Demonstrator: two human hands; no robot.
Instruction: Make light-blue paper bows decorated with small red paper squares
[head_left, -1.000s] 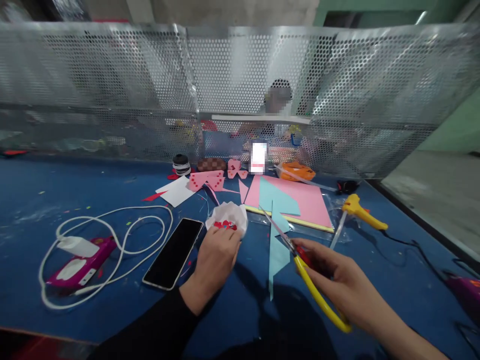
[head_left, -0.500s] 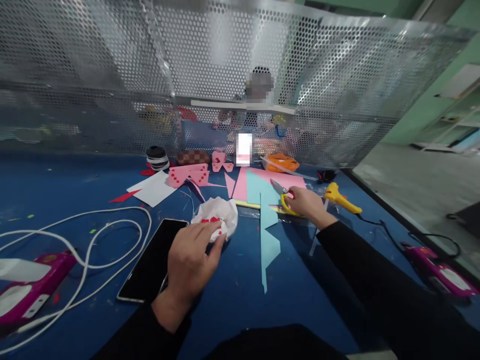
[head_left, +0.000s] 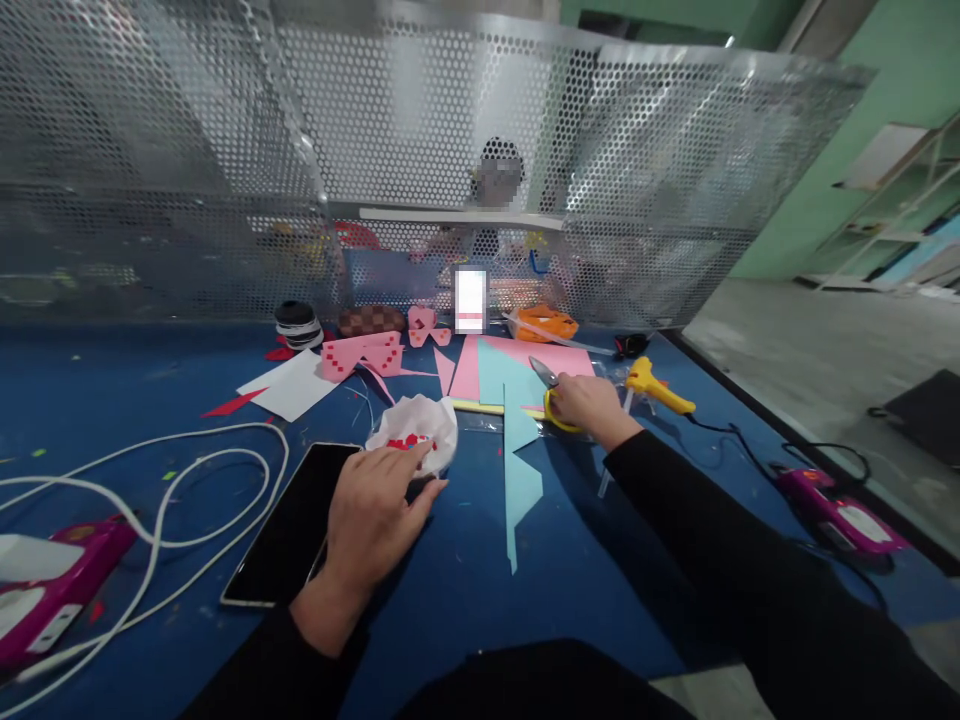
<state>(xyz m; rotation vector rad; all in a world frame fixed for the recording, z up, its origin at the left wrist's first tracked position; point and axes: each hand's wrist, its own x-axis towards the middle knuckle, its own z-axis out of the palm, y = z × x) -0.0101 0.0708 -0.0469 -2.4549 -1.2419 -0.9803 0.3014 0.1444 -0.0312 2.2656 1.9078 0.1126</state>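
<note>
My left hand (head_left: 379,510) rests at the near side of a crumpled white paper cup (head_left: 445,425) holding several small red paper pieces (head_left: 411,441). Its fingers stretch over the near rim, with the thumb apart, and nothing shows between them. My right hand (head_left: 589,405) is closed around the yellow handles of a pair of scissors (head_left: 541,371), whose blades point to the upper left over coloured paper. Under the scissors lie light blue paper (head_left: 495,375) and pink paper (head_left: 465,365). A cut light blue strip (head_left: 525,490) with jagged edges extends toward me.
Left of my left hand lie a black-screened phone (head_left: 289,530), a looped white cable (head_left: 157,510) and a magenta power strip (head_left: 67,590). Pink paper glasses (head_left: 360,357) sit farther back. A yellow glue gun (head_left: 660,385) lies right. A perforated metal screen (head_left: 450,120) borders the back.
The view has turned slightly right, so everything sits farther left. My left thumb has moved away from the fingers at the paper cup. My right hand still holds the scissors.
</note>
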